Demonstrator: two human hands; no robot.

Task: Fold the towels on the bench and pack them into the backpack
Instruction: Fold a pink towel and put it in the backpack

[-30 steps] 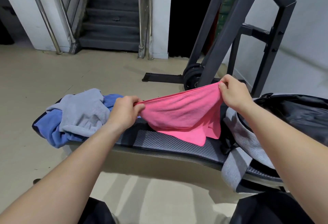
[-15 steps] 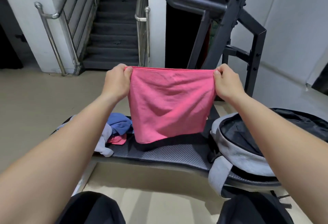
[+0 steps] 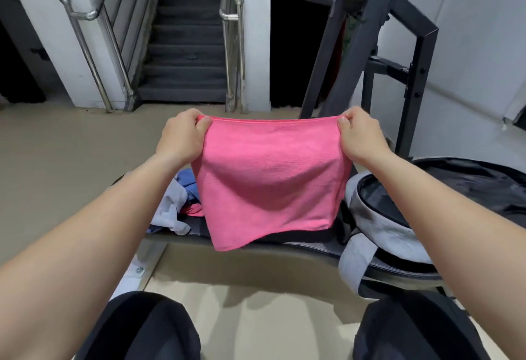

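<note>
Now the left hand (image 3: 182, 139) and right hand (image 3: 361, 137) each pinch a top corner of the pink microfibre towel (image 3: 270, 183), fingers (image 3: 204, 125) clenched on it, hanging above the dark padded worktop (image 3: 284, 241) beside the open grey backpack (image 3: 378, 217).

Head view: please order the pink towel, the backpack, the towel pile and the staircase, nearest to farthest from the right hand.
1. The pink towel: the right hand pinches its top corner.
2. The backpack: on the bench, below that hand, at the right.
3. The towel pile: on the bench, at the left, past the pink towel.
4. The staircase: far back, across the floor.
</note>
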